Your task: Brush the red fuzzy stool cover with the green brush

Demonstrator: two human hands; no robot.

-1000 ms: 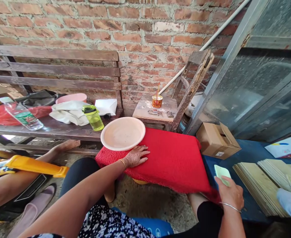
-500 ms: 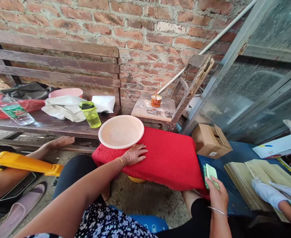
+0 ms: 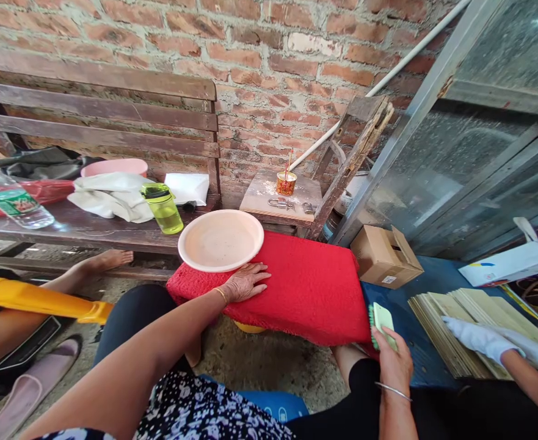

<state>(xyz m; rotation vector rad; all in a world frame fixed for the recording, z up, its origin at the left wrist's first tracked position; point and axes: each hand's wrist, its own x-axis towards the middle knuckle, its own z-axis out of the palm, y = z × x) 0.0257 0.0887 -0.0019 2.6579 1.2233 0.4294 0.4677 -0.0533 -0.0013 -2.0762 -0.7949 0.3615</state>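
A single head-worn view is given, aimed forward and down from close above the lap; the red cloth is seen near centre, and the brick wall far behind.

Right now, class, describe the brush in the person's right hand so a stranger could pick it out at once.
Find the red cloth covering the low stand. At its near right corner, the right hand grips a brush. It has a pale green back and darker green bristles, the only green thing beside the stack of wooden sheets.
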